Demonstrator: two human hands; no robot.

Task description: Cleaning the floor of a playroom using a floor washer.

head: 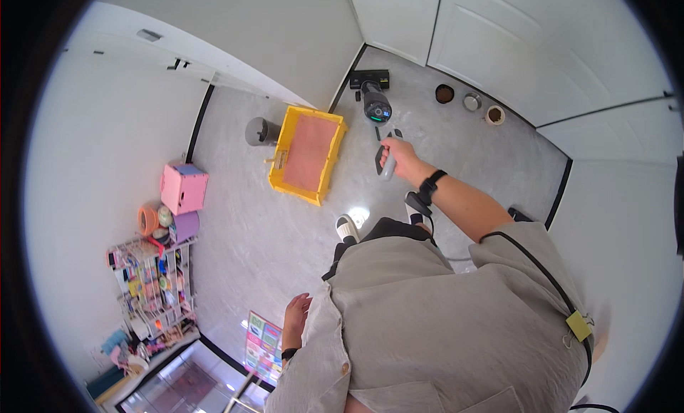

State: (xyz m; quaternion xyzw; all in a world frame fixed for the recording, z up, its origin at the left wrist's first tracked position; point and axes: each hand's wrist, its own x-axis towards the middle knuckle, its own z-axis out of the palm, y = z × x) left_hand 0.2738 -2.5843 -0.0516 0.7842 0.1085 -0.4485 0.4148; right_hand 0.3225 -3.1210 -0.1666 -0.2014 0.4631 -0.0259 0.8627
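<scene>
My right hand is wrapped around the grey handle of a cordless floor vacuum cleaner. A round display glows on its dark body, and its wide black floor head rests on the grey floor near the wall corner. My left hand hangs beside my shirt with its fingers loosely apart and nothing seen in it. Left of the vacuum stands a yellow tray with a pink bottom, a small wooden piece at its near left side.
Three pet bowls, one dark, one metal and one pale, stand by the white doors. A grey bin touches or nearly touches the tray. At left are a pink box, a crowded toy rack and a colourful picture board.
</scene>
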